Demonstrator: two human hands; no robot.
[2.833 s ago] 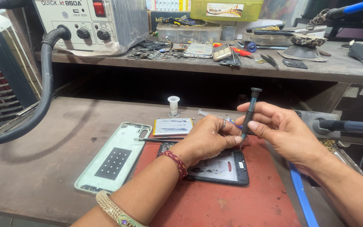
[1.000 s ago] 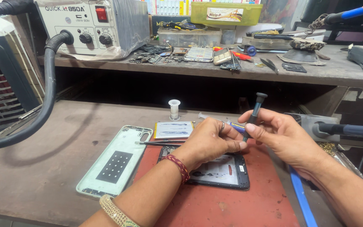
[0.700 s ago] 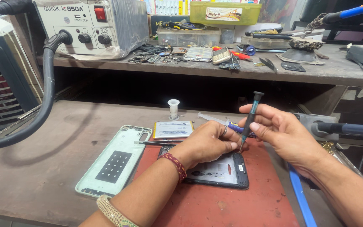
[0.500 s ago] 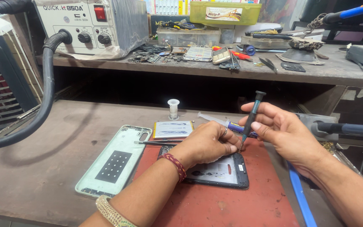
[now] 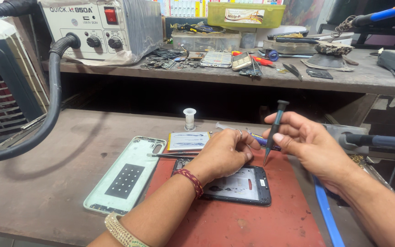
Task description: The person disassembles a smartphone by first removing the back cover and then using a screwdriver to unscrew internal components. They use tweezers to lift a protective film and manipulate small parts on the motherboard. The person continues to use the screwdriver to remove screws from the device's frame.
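— What am I looking at, biggest first?

— From my seat: the wooden workbench [image 5: 46,183], then the red work mat [image 5: 252,224] on it. At nine o'clock from the mat lies a pale green phone back cover [image 5: 126,176], inner side up. On the mat sits the opened phone frame [image 5: 241,185], dark-rimmed. At twelve o'clock from the frame is a flat phone battery [image 5: 189,140], and beyond that a small white spool [image 5: 189,118].

— And the hands?

— My left hand [image 5: 225,153] is curled closed and rests on the frame's top edge; whether it pinches anything I cannot tell. My right hand [image 5: 309,146] holds a slim dark screwdriver [image 5: 273,132] between thumb and fingers, nearly upright, tip just above the mat at the frame's two o'clock corner.

— What worries you?

— I judge the tip could slip and gouge the exposed board if it comes down off-centre. The tweezers [image 5: 170,156] beside my left hand could also be knocked.
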